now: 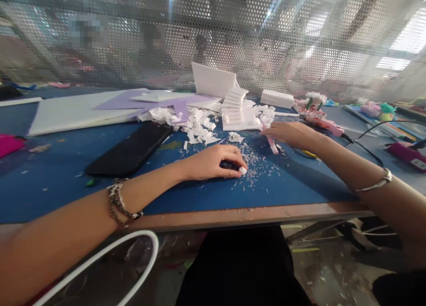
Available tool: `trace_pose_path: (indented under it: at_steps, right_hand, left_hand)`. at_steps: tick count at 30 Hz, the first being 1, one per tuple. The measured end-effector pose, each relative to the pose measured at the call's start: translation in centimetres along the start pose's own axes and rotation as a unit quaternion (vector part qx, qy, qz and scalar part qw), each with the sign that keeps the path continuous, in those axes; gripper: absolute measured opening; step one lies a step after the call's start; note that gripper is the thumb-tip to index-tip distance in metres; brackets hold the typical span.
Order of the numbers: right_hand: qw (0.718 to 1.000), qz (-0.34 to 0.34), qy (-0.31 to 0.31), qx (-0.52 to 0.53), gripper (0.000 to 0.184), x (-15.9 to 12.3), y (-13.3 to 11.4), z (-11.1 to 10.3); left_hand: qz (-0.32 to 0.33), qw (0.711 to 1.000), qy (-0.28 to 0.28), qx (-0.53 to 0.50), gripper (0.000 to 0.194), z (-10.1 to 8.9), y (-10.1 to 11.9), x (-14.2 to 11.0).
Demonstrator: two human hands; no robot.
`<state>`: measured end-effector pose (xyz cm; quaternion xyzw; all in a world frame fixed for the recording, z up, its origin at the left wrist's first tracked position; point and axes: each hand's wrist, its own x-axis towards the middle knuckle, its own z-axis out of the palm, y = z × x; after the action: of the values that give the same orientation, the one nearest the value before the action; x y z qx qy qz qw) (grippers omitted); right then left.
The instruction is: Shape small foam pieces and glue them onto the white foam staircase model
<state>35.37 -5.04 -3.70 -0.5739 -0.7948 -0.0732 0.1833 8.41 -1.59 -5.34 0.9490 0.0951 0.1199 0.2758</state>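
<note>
My left hand rests near the table's front edge, thumb and fingertips closed on a small white foam piece. Tiny white shavings lie scattered beside it. Farther to the right, my right hand is stretched forward, its fingertips closed around the upper part of a slim pink stick-like tool. The tool slants down toward the blue tabletop; its exact kind does not show. Between and beyond the hands lie crumpled white scraps and a stack of white foam strips.
A black phone lies left of my left hand. White foam sheets and a purple sheet spread behind it. A pink glue gun with a black cord sits at right, near a purple power strip. A perforated metal screen closes off the back.
</note>
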Motion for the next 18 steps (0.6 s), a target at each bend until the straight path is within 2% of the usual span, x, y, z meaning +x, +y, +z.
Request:
trace_pose_path:
  at_steps: [2,4,6,9,12,14,16,18]
  right_hand:
    - [0.996,-0.034,-0.059,-0.063,0.019,0.5,-0.4,0.9]
    - [0.977,-0.087,-0.101,-0.165,0.018,0.7,-0.5,1.2]
    - [0.960,-0.122,-0.081,-0.238,0.019,0.6,-0.4,0.9]
    - [0.973,-0.082,0.009,-0.216,0.016,-0.1,-1.1,-0.4]
    - [0.990,-0.033,0.078,-0.113,0.014,-0.8,-2.9,-1.5]
    - [0.992,-0.022,0.103,0.068,0.016,-1.2,-4.6,-1.8]
    - [0.961,-0.025,0.104,0.256,0.014,-1.5,-6.3,-1.6]
    - [0.927,-0.021,0.114,0.356,0.009,-1.7,-7.7,-0.9]
  left_hand:
    - [0.001,1.000,-0.006,-0.004,0.025,0.0,-0.1,-0.1]
    - [0.002,1.000,-0.005,-0.001,0.024,0.0,0.0,-0.2]
    - [0.000,1.000,0.009,0.011,0.022,0.1,0.2,-0.2]
    - [-0.023,0.997,0.056,0.041,0.021,0.3,0.6,-0.3]
    - [-0.061,0.992,0.086,0.066,0.021,0.5,0.6,-0.2]
    - [-0.080,0.991,0.084,0.066,0.021,0.6,0.4,-0.2]
    - [-0.090,0.991,0.077,0.056,0.022,0.5,0.2,-0.1]
    - [-0.087,0.993,0.069,0.047,0.023,0.3,0.1,-0.1]
